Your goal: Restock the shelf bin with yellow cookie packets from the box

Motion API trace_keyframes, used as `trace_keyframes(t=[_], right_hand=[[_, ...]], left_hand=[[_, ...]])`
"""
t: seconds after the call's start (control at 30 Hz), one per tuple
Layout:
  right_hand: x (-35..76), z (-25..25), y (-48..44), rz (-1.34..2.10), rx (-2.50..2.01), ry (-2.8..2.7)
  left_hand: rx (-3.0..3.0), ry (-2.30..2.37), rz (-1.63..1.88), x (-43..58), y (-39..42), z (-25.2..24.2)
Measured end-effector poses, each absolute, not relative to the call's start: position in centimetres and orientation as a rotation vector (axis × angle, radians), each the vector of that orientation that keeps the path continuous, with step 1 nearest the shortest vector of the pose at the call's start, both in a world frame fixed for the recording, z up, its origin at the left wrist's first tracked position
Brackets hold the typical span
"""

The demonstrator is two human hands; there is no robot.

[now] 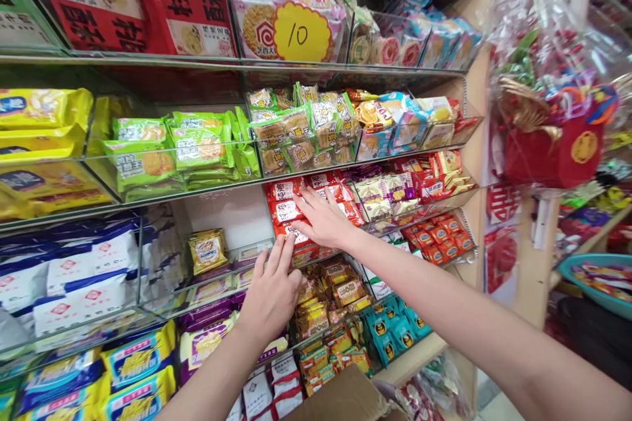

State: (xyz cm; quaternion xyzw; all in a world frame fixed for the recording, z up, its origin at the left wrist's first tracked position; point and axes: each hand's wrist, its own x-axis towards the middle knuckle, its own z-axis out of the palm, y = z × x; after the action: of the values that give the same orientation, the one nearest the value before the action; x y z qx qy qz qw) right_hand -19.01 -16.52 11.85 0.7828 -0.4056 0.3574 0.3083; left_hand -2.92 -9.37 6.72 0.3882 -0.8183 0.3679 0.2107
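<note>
My right hand (326, 218) lies palm down on red and white snack packets (284, 189), which are laid in rows in a clear-fronted shelf compartment. Its fingers are stretched out and slightly apart. Lower and to the left, my left hand (272, 286) reaches up to the front edge of that compartment. The fingers are extended, with the tips close to the lowest red packets; whether they touch is unclear. A small stack of gold-wrapped snacks (207, 251) stands left of this hand. Brown and gold packets (340, 286) fill the compartment below my right hand.
Clear dividers and lips (217, 192) edge the tiered shelves. Green biscuit packets (197, 145) sit above, under a yellow price tag (302, 33) reading 10. A cardboard box (340, 398) is at the bottom. Plastic-wrapped red decorations (553, 145) hang at right, near a teal basin (602, 299).
</note>
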Motion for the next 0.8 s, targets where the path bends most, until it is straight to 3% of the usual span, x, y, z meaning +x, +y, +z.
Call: trace_keyframes(t=[0.13,0.33,0.5,0.63,0.8], right_hand=[[-19.2,11.9,-15.9,0.989,2.052,-1.046],[-20.5,11.2,-15.6,1.138,1.934,-0.989],[-20.2,9.8,-14.3,1.28,1.909,-0.967],[-17.1,6.7,-8.9,1.78,2.177,-0.888],[-12.3,1.7,-3.4,2.343,2.638,-1.376]], left_hand=[[1.037,-2.253,0.969,-2.1,-7.8,6.5],[1.038,-1.921,0.052,-0.1,-4.7,4.1],[1.148,-1.543,-0.261,-0.1,-4.0,3.1],[1.112,-1.263,-0.451,-0.8,-3.9,3.1],[1.032,-1.067,-0.522,-2.0,-3.0,1.9]])
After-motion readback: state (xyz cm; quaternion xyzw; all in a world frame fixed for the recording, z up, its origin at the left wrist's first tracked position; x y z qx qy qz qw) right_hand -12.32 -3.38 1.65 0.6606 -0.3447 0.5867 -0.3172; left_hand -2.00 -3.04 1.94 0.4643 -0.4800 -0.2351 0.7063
